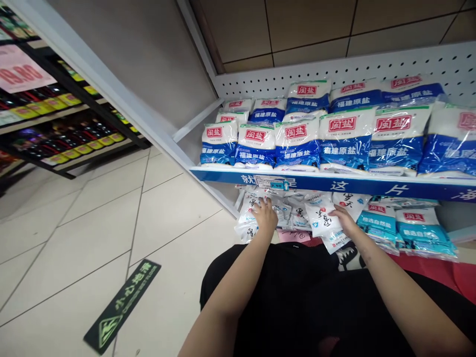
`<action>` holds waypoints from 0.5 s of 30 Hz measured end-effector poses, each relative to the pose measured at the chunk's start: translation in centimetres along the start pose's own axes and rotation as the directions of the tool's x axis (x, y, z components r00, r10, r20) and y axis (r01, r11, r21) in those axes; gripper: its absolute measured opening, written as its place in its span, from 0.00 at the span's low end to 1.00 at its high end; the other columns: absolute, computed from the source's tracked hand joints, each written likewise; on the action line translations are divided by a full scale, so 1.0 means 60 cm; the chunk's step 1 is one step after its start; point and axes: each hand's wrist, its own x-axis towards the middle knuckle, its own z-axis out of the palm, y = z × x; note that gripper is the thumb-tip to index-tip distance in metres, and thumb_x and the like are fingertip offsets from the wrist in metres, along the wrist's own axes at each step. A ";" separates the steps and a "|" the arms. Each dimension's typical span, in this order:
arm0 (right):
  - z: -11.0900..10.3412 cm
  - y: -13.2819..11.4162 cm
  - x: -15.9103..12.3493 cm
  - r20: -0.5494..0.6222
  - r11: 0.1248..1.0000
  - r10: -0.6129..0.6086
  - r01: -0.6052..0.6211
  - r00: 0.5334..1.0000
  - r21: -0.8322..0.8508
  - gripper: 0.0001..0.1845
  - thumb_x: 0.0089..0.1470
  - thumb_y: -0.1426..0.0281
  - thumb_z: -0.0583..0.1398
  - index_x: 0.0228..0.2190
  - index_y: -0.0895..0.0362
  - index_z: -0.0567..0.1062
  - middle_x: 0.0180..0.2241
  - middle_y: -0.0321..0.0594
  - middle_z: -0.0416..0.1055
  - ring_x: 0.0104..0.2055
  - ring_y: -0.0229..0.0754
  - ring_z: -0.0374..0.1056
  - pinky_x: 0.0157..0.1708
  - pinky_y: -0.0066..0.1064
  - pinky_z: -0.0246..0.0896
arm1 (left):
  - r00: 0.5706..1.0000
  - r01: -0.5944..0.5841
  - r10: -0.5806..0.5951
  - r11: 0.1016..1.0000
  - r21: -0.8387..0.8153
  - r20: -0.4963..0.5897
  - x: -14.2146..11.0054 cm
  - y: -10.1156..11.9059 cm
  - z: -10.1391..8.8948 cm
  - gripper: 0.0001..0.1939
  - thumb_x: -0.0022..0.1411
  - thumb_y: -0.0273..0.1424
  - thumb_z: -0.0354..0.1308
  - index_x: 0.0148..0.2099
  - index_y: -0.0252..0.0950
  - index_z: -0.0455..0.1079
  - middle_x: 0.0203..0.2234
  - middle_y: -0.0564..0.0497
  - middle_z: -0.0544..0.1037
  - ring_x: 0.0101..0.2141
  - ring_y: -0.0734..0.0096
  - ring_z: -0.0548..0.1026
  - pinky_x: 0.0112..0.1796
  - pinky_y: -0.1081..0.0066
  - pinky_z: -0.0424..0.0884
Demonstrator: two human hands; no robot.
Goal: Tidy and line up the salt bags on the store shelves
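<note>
Perhaps the packet (320, 217) could slip, the right hand (342, 220) pinching only its edge; the left hand (265, 215) rests unclenched on left packs (245, 216).

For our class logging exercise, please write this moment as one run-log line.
left hand: spread on white packets; right hand: holding a packet; upper shelf: blue-and-white bags

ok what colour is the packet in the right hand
The packet is mostly white with black characters; head view.
</note>
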 end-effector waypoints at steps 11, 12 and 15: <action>-0.001 -0.002 0.000 0.000 1.000 0.005 -0.005 1.000 -0.005 0.19 0.33 0.69 0.66 0.34 0.54 0.78 0.31 0.37 0.76 0.36 0.52 0.73 0.31 0.33 0.65 | 0.962 -0.183 0.189 0.982 -0.049 0.198 0.031 -0.041 0.005 0.41 0.58 0.46 0.64 0.67 0.32 0.54 0.62 0.32 0.59 0.57 0.46 0.68 0.54 0.60 0.65; 0.000 -0.002 0.000 0.003 1.000 0.006 -0.006 1.000 -0.007 0.20 0.33 0.68 0.66 0.34 0.54 0.78 0.31 0.38 0.76 0.36 0.52 0.73 0.31 0.33 0.65 | 0.963 -0.193 0.196 0.981 -0.039 0.182 0.034 -0.042 0.001 0.35 0.63 0.46 0.59 0.66 0.33 0.56 0.61 0.33 0.61 0.54 0.48 0.71 0.52 0.61 0.67; 0.002 -0.003 0.000 -0.016 1.000 0.014 -0.014 1.000 -0.013 0.20 0.32 0.68 0.66 0.34 0.55 0.78 0.31 0.38 0.76 0.36 0.52 0.72 0.30 0.32 0.64 | 0.948 -0.234 0.240 0.971 -0.054 0.208 0.043 -0.050 -0.017 0.25 0.69 0.45 0.52 0.63 0.38 0.62 0.58 0.38 0.66 0.49 0.54 0.75 0.47 0.64 0.70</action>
